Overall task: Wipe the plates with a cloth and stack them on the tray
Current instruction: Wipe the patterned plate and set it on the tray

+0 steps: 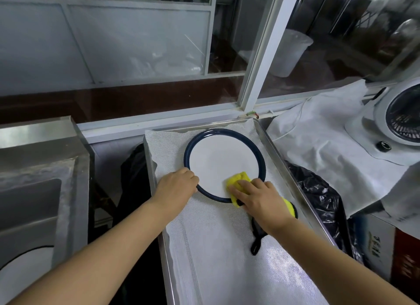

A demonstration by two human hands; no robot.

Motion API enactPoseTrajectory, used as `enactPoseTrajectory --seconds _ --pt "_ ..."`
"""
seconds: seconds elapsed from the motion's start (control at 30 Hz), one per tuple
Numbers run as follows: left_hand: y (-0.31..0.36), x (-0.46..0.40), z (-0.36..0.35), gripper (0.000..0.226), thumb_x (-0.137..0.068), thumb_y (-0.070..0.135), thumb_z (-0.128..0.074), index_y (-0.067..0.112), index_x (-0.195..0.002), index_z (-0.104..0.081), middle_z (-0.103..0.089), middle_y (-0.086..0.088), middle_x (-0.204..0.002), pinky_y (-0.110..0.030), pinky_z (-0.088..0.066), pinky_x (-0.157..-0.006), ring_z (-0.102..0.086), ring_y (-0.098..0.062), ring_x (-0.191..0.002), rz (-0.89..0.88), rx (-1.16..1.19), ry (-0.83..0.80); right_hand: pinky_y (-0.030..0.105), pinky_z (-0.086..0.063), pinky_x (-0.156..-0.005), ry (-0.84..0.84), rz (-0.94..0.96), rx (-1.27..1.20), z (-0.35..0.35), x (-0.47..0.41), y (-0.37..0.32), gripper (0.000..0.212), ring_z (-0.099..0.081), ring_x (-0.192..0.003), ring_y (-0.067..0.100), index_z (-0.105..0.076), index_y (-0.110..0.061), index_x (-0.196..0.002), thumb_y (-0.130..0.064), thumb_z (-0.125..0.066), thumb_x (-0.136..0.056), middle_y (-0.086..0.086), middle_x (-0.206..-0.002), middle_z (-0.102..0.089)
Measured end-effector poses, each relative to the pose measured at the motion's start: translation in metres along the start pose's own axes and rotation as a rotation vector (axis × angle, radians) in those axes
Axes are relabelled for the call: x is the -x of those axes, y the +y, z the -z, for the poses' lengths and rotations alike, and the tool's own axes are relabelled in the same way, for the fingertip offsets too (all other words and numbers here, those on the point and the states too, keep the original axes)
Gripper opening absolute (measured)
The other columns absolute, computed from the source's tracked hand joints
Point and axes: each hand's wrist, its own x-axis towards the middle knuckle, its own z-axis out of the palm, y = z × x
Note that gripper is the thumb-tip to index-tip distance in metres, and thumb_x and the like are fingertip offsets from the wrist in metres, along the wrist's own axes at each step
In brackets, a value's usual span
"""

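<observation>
A white plate (218, 159) with a dark blue rim lies flat on the far half of a steel tray (293, 168) lined with white mesh. My left hand (176, 185) grips the plate's near-left rim, fingers curled over the edge. A yellow cloth (238, 178) with a black underside and a black loop sits on the plate's near-right part. My right hand (256, 196) presses down on the cloth with fingers stretched forward.
A steel sink unit (38, 168) stands to the left, with part of another white plate (25, 266) at its lower edge. A black bag (322, 195) and a white-draped counter with a round fan-like appliance (402, 120) are on the right. A window frame runs behind the tray.
</observation>
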Motion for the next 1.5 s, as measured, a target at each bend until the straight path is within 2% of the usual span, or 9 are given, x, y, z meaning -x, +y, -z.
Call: enactPoseTrajectory --seconds 0.13,0.3,0.43,0.57,0.9,1.0,1.2,1.3,1.5 --pt "-0.006 0.018 0.012 0.043 -0.082 -0.001 -0.054 0.013 -0.122 -0.056 -0.054 -0.001 -0.127 -0.029 -0.040 -0.093 -0.046 -0.019 -0.121 0.043 -0.087 -0.150 0.037 -0.041 -0.081 0.003 -0.165 -0.081 0.013 0.014 0.012 0.053 -0.051 -0.104 0.030 -0.050 -0.033 -0.134 -0.009 -0.055 -0.087 -0.001 -0.134 -0.050" --pt "-0.020 0.100 0.068 0.034 -0.046 0.011 -0.090 0.017 -0.076 -0.076 -0.072 0.003 -0.079 -0.024 -0.054 -0.057 -0.067 -0.017 -0.068 0.041 -0.019 0.119 0.046 -0.052 -0.066 0.266 -0.254 -0.281 0.057 0.013 -0.040 0.052 -0.059 -0.079 0.039 -0.068 -0.017 -0.116 -0.001 -0.079 -0.068 0.009 -0.110 -0.067" --pt "-0.054 0.196 0.092 0.035 -0.060 0.011 -0.088 0.014 -0.093 -0.077 -0.074 0.000 -0.095 -0.029 -0.056 -0.066 -0.070 -0.020 -0.083 0.263 0.092 0.140 0.043 -0.051 -0.078 0.389 -0.139 -0.472 0.093 -0.004 -0.125 0.055 -0.056 -0.091 0.036 -0.061 -0.015 -0.127 0.001 -0.073 -0.076 0.011 -0.119 -0.063" --pt "-0.112 0.312 0.088 0.034 -0.095 0.024 -0.055 0.025 -0.129 -0.060 -0.058 0.006 -0.131 -0.029 -0.042 -0.086 -0.052 -0.018 -0.121 0.669 0.173 -0.029 0.035 -0.046 -0.085 0.414 -0.037 -0.699 0.119 -0.028 -0.231 0.064 -0.055 -0.099 0.030 -0.053 -0.015 -0.134 0.004 -0.072 -0.076 0.007 -0.123 -0.059" --pt "-0.208 0.496 -0.029 0.030 -0.091 0.023 -0.060 0.014 -0.118 -0.064 -0.069 -0.008 -0.112 -0.028 -0.044 -0.082 -0.062 -0.025 -0.105 1.167 0.575 -0.339 0.026 -0.043 -0.097 0.142 -0.101 -1.027 0.085 -0.066 -0.471 0.061 -0.050 -0.117 0.012 -0.047 -0.020 -0.137 -0.004 -0.069 -0.083 -0.010 -0.127 -0.053" --pt "-0.219 0.510 -0.068 0.017 -0.087 0.016 -0.061 0.003 -0.098 -0.062 -0.069 -0.018 -0.099 -0.041 -0.050 -0.083 -0.063 -0.035 -0.093 1.296 0.875 -0.267 0.025 -0.042 -0.098 0.084 -0.171 -1.006 0.062 -0.067 -0.508 0.061 -0.048 -0.118 0.009 -0.046 -0.024 -0.138 -0.006 -0.069 -0.084 -0.017 -0.125 -0.050" --pt "-0.233 0.511 -0.142 0.033 -0.088 0.015 -0.062 -0.005 -0.115 -0.058 -0.062 -0.022 -0.120 -0.032 -0.046 -0.085 -0.059 -0.033 -0.107 1.614 1.209 -0.142 0.015 -0.034 -0.096 -0.046 -0.322 -0.937 0.021 -0.069 -0.541 0.059 -0.046 -0.117 0.009 -0.046 -0.025 -0.138 -0.009 -0.068 -0.085 -0.016 -0.125 -0.050" --pt "-0.233 0.511 -0.162 0.024 -0.090 0.009 -0.061 0.001 -0.113 -0.061 -0.062 -0.019 -0.122 -0.048 -0.048 -0.096 -0.060 -0.034 -0.107 1.802 1.518 0.059 0.011 -0.032 -0.095 -0.098 -0.367 -0.913 0.006 -0.068 -0.547 0.058 -0.044 -0.116 0.005 -0.045 -0.027 -0.138 -0.012 -0.067 -0.087 -0.015 -0.128 -0.052" --pt "-0.232 0.507 -0.185 0.034 -0.092 0.007 -0.057 0.000 -0.126 -0.056 -0.061 -0.014 -0.119 -0.043 -0.047 -0.097 -0.059 -0.030 -0.107 1.849 1.673 0.091 0.015 -0.036 -0.096 -0.105 -0.407 -0.884 -0.009 -0.066 -0.551 0.060 -0.046 -0.117 0.005 -0.046 -0.030 -0.137 -0.011 -0.068 -0.085 -0.018 -0.127 -0.052"
